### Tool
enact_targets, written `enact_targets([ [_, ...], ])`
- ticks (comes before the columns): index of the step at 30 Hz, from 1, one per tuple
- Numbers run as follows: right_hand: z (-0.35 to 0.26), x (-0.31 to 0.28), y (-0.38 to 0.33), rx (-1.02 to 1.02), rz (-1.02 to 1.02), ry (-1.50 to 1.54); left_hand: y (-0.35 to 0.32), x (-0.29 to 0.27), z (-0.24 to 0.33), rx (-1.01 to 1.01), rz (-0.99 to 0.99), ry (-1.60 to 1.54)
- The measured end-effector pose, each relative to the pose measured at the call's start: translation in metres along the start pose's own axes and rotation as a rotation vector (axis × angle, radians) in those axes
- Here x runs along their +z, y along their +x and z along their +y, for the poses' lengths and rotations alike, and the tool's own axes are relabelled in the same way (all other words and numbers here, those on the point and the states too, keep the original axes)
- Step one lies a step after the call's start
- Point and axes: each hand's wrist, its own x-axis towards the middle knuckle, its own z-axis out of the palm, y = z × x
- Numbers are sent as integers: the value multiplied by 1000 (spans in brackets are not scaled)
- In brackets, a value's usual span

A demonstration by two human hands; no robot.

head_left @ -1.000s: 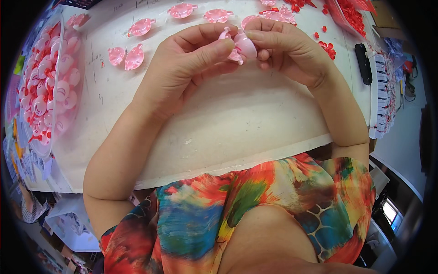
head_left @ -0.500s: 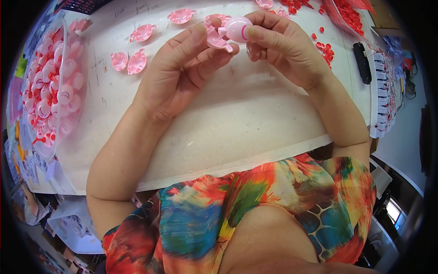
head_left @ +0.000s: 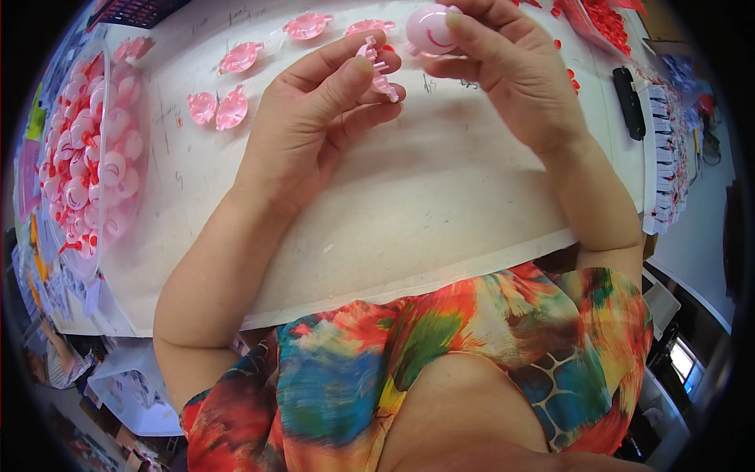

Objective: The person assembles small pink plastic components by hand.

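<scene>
My left hand (head_left: 307,118) pinches a pink plastic shell piece (head_left: 381,72) between thumb and fingers, its edge turned up with small pegs showing. In my right hand (head_left: 519,75) is a glossy pale pink ball (head_left: 429,30) with a darker pink curved line on it. A gap separates the ball from the shell piece. Beyond and left of my hands lie several similar pink shells, among them a shell (head_left: 308,26) at the back and a pair with one shell (head_left: 232,108) nearer my left wrist.
At the left stands a clear tub (head_left: 103,197) full of pink balls and red parts. A red basket (head_left: 582,31) of small red pieces sits at the far right. A black long-shaped tool (head_left: 629,102) lies by white strips (head_left: 664,165) on the pale table (head_left: 409,212).
My right hand has drawn the ball up and to the right, away from the shell piece. My left hand has turned the shell piece more on edge.
</scene>
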Motion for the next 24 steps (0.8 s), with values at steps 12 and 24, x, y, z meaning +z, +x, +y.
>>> enact_targets([
  [12, -4, 3, -2, 63, -271, -152, -2, 4, 4, 22, -40, 154],
  [24, 4, -5, 1, 104, -234, -93, -2, -1, 4, 12, -12, 209],
])
